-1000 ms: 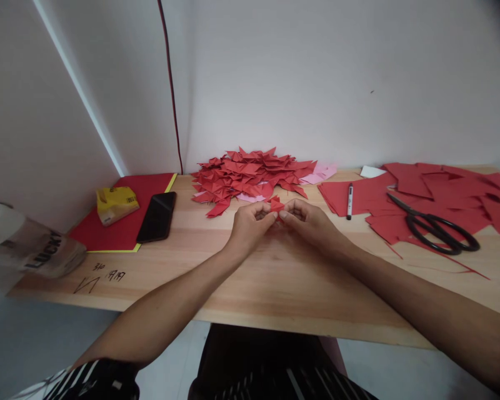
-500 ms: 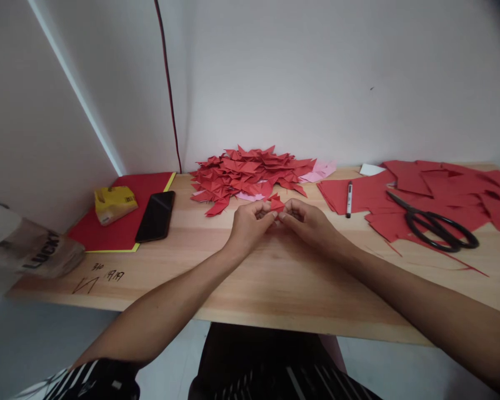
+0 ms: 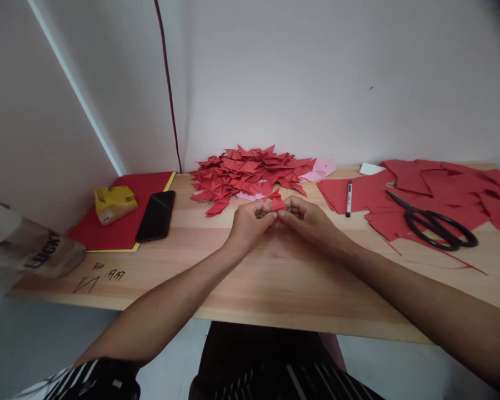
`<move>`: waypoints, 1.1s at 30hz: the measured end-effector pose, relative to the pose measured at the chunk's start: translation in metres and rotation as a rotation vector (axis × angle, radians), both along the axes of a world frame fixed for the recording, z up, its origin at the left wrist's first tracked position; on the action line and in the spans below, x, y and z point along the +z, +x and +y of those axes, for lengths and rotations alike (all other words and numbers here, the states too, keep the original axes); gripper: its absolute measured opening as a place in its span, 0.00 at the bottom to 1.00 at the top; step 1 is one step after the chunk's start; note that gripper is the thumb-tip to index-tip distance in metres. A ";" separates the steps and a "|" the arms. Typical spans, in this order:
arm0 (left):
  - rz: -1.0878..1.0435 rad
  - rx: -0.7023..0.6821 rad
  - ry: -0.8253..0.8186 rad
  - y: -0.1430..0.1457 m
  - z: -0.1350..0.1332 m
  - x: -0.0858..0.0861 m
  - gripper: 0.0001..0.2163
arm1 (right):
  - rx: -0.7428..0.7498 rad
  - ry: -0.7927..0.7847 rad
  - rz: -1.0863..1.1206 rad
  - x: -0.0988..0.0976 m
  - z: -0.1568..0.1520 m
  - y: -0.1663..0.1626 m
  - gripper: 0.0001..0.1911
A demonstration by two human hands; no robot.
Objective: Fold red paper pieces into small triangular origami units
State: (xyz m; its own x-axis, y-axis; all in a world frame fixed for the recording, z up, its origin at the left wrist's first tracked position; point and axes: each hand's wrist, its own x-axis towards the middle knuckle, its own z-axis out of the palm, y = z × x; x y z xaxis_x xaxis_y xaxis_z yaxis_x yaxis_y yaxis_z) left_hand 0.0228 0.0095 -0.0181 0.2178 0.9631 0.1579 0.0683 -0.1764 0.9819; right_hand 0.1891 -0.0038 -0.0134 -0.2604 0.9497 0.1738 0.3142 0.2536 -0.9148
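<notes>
My left hand and my right hand meet over the middle of the wooden table. Both pinch one small folded red paper piece, whose pointed tips stick up between the fingertips. Just behind the hands lies a heap of folded red paper pieces, with a few pink ones at its right edge.
Flat red paper sheets cover the right side, with black scissors on them and a marker pen at their left edge. On the left lie a black phone, a yellow packet on a red sheet, and a clear bag.
The hands have stayed in place. The red piece's tips have shifted slightly between the fingertips.
</notes>
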 end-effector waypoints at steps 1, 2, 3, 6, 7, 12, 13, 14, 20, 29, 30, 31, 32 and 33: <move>0.018 -0.014 -0.008 0.000 0.000 -0.001 0.08 | -0.007 0.002 0.003 -0.001 0.001 0.000 0.11; 0.039 -0.032 -0.026 0.000 0.000 -0.002 0.08 | -0.013 0.010 -0.001 -0.003 0.001 0.001 0.10; 0.064 -0.055 -0.047 0.000 0.001 -0.003 0.08 | -0.016 0.025 -0.010 -0.004 0.002 0.001 0.10; 0.151 -0.114 -0.050 -0.002 0.001 -0.004 0.09 | -0.014 0.096 -0.065 -0.007 0.003 0.002 0.09; 0.188 -0.121 -0.025 -0.003 0.001 -0.003 0.09 | -0.013 0.120 -0.093 -0.007 0.003 0.002 0.08; 0.325 -0.037 0.118 -0.003 -0.003 0.003 0.12 | -0.034 0.164 -0.211 -0.006 0.002 0.001 0.12; 0.325 -0.025 0.130 -0.002 -0.004 0.004 0.12 | -0.033 0.165 -0.225 -0.006 0.002 0.001 0.13; 0.318 -0.017 0.132 -0.002 -0.004 0.004 0.12 | -0.030 0.169 -0.235 -0.005 0.002 0.001 0.13; 0.085 -0.126 -0.096 -0.001 -0.002 0.000 0.10 | -0.013 0.176 -0.207 -0.004 0.002 0.002 0.14; -0.250 -0.121 -0.424 -0.006 -0.001 0.005 0.06 | 0.002 0.343 -0.140 -0.006 -0.002 0.007 0.05; -0.260 -0.121 -0.429 -0.006 -0.001 0.005 0.06 | 0.008 0.359 -0.170 -0.005 -0.002 0.006 0.04; -0.265 -0.123 -0.431 -0.006 -0.001 0.005 0.06 | 0.005 0.361 -0.191 -0.003 -0.003 0.006 0.04; -0.266 -0.128 -0.433 -0.006 -0.001 0.005 0.06 | -0.008 0.356 -0.203 -0.002 -0.003 0.005 0.03; -0.266 -0.136 -0.438 -0.006 -0.001 0.006 0.06 | -0.027 0.350 -0.211 -0.001 -0.003 0.005 0.03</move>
